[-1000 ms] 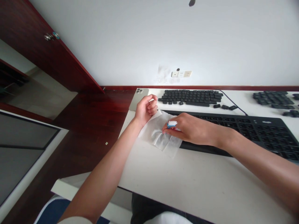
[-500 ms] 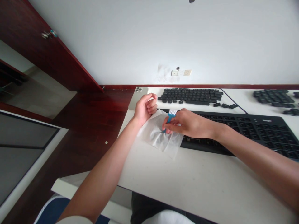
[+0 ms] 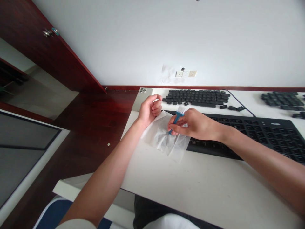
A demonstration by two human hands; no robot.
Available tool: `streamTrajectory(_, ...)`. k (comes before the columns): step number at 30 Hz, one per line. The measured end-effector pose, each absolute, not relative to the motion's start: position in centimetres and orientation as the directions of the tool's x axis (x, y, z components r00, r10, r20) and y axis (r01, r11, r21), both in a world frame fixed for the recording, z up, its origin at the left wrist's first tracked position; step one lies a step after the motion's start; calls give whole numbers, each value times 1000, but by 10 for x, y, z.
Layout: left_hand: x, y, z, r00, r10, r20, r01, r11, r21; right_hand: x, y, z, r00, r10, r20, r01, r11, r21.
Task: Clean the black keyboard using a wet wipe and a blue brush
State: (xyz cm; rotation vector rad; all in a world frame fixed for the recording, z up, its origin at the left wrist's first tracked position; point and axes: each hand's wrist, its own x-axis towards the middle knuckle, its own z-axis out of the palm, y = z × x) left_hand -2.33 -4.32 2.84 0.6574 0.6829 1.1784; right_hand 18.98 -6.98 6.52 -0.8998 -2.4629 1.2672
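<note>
My right hand pinches a small blue brush with white bristles, bristles pointing up and away, over a white wipe spread on the white desk. My left hand rests curled at the wipe's far left corner; what its fingers hold, if anything, I cannot make out. A black keyboard lies under my right wrist, its left end partly covered by the wipe.
A group of loose black keycaps lies behind the keyboard, with a few stray caps to its right. More keycaps sit at the far right. A phone lies face down at the desk's back left corner. Dark wood floor lies to the left.
My right hand has tilted the brush from lying low over the wipe to upright, and moved slightly away from me. The left hand has barely moved.
</note>
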Motion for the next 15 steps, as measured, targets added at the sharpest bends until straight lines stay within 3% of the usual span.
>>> streamTrajectory(4, -24, -42, 26, 240, 964, -111, -580, 234, 780, 189, -70, 65, -783, 620, -45, 446, 511, -734)
streamTrajectory(11, -25, -41, 24, 264, 962, -68, -595, 218, 774, 197, -66, 69, -763, 613, -203, 559, 470, -683)
streamTrajectory(15, -24, -42, 25, 260, 962, -78, -594, 223, 773, 196, -65, 67, -779, 603, -171, 530, 489, -692)
